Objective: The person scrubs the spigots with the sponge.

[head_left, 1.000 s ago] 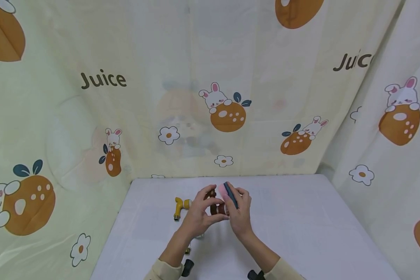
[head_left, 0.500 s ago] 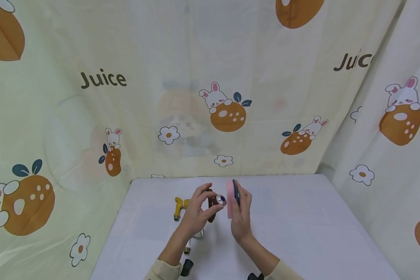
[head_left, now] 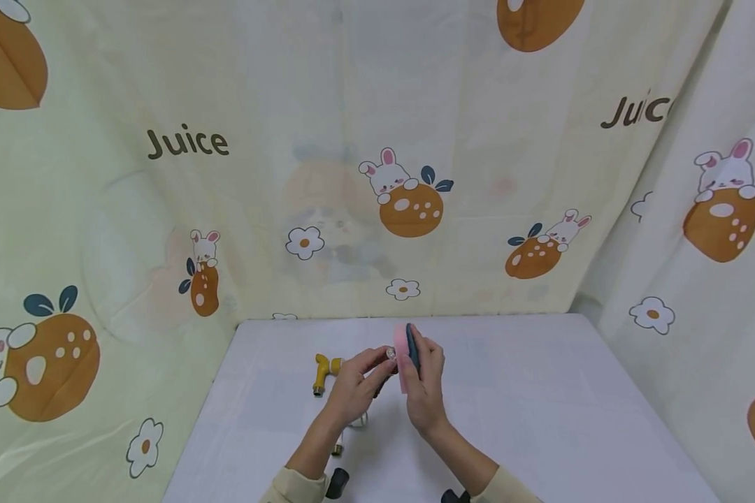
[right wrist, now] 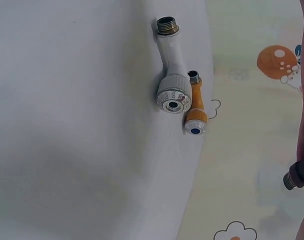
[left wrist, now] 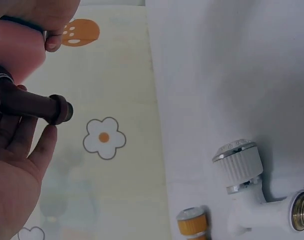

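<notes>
In the head view my left hand [head_left: 351, 388] pinches a brown valve [head_left: 379, 386] by its knob, fingers and thumb around it. The left wrist view shows this valve [left wrist: 34, 104] with a dark pipe arm ending in a collar. Its brass-coloured threaded end [right wrist: 289, 181] shows at the right edge of the right wrist view. My right hand [head_left: 428, 395] grips a sponge [head_left: 400, 353], pink on one side and dark blue-green on the other. The sponge's pink face is against the knob end, and fingers hide part of the knob.
A yellow valve [head_left: 319, 377] lies on the white tabletop [head_left: 528, 398], left of my hands. Nearer, a white valve [right wrist: 174, 60] with a numbered knob lies partly behind my left forearm. A patterned curtain [head_left: 478, 279] hangs behind the table.
The valve has turned in my left hand, and its knob end has come against the sponge. My right hand has moved left with the sponge, closing the gap.
</notes>
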Available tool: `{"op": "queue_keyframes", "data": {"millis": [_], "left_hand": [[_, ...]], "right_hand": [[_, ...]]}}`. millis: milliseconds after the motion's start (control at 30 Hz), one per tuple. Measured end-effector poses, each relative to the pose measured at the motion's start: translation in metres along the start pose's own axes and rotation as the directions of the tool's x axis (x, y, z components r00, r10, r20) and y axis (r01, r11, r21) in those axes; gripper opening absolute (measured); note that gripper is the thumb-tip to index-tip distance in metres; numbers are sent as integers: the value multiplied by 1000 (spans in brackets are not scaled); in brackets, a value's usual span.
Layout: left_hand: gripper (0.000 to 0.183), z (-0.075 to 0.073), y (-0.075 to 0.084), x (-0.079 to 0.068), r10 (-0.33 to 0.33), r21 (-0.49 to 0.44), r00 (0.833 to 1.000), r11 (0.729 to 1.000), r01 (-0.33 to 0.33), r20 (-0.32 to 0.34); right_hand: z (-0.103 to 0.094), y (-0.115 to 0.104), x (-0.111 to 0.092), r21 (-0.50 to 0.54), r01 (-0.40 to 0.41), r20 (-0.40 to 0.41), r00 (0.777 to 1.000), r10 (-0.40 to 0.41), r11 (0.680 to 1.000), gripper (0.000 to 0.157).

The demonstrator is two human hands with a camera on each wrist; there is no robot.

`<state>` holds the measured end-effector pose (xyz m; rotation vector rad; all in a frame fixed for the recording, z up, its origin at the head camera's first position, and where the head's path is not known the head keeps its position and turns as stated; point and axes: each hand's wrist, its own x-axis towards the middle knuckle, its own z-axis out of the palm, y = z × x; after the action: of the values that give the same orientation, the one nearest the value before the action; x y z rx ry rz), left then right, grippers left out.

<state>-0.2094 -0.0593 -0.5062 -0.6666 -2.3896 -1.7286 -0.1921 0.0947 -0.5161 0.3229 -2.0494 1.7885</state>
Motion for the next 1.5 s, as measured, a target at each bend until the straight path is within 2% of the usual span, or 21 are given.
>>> {"op": "queue_keyframes", "data": {"millis": [200,433,833,1033,1133,1233,1333,1500], "left_hand": [[29,1,-2,-1,4,0,1000,1000,-4,21],[40,0,0,-1,37,39,998,998,-39,47],[40,-2,-2,-2,43,60,999,997,-42,-1],[43,-2,0,-4,5,82,999,997,-1,-52],[51,-2,0,-5,-18,60,997,998,23,-79],[51,-3,0,-6,-38,13,994,999,40,-99],[43,-5,-1,-7,-33,-29,994,999,31,-102],[37,-9,-2,-7,-4,-38,997,999,1,-78]], "right_hand": [[2,12,0,-52,7,-4,1000,-8,999,56],[-1,14,0,-38,16,22,1000,-15,999,55],[2,18,1,-38,15,17,1000,-15,999,56],[3,19,4,-45,10,6,1000,-9,999,56],[2,19,6,-61,6,2,1000,-6,998,56],[0,20,8,-61,-3,-3,1000,2,998,56],[-2,21,11,-45,-22,-14,1000,21,999,54],[-4,24,15,-56,-63,-25,998,62,996,53]]}}
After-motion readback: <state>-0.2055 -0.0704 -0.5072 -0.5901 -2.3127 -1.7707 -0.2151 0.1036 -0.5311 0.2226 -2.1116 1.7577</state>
